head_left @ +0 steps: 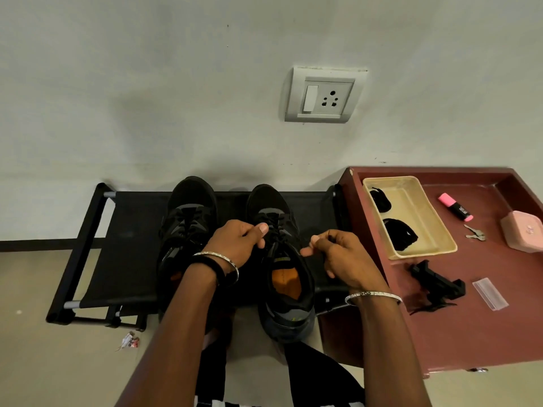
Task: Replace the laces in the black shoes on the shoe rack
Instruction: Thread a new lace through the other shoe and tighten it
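Two black shoes stand side by side on the black shoe rack [117, 254], toes toward the wall. The left shoe [188, 218] is laced and partly hidden by my left forearm. The right shoe [282, 277] shows an orange insole. My left hand [239, 243] pinches a black lace at the right shoe's eyelets. My right hand [338, 257], just right of that shoe, pinches a black lace end between thumb and fingers. Two bundles of black laces [399, 233] lie in a beige tray [423, 248] on the right.
A dark red table [440, 333] stands right of the rack. It carries the tray, a pink highlighter [455, 207], keys [474, 233], a pink case [524, 235], a black clip-like object [437, 284] and a clear plastic sleeve [489, 293]. A wall socket [324, 96] is above. Paper scrap [129, 342] lies on the floor.
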